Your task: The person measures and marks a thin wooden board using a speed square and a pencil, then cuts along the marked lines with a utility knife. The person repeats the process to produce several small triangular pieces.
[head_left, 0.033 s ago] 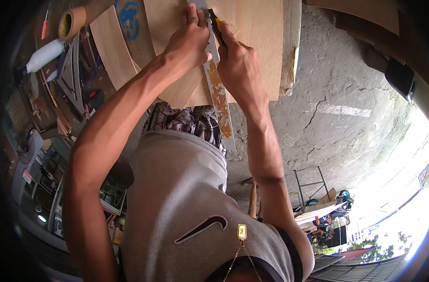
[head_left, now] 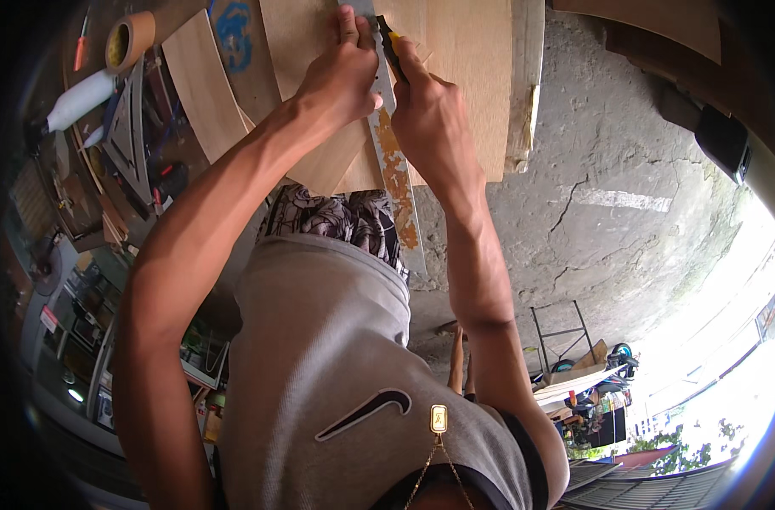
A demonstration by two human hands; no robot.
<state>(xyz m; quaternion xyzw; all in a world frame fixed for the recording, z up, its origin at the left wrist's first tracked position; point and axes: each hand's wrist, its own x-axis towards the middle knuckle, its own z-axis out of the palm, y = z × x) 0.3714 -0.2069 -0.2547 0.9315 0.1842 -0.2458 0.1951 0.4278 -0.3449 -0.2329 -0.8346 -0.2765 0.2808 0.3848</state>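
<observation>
My left hand [head_left: 345,72] presses a long metal straightedge [head_left: 394,170] with orange-brown patches onto pale plywood [head_left: 477,110], its fingers bent over the bar near the top of the view and its thumb lower down. My right hand [head_left: 430,115] grips a black and yellow utility knife [head_left: 388,42] along the straightedge's right side; the blade tip is too small to make out. Thinner wood pieces [head_left: 200,81] lie to the left, overlapping under my left arm. The straightedge's lower end sticks out past the plywood's near edge, over my patterned shorts.
At left lie a tape roll [head_left: 128,42], a white bottle [head_left: 80,102], a screwdriver [head_left: 82,42] and a set square [head_left: 132,161]. Cracked concrete floor [head_left: 600,238] shows at right. A metal frame [head_left: 562,336] stands near clutter at lower right. Bare legs [head_left: 457,361] show behind my right forearm.
</observation>
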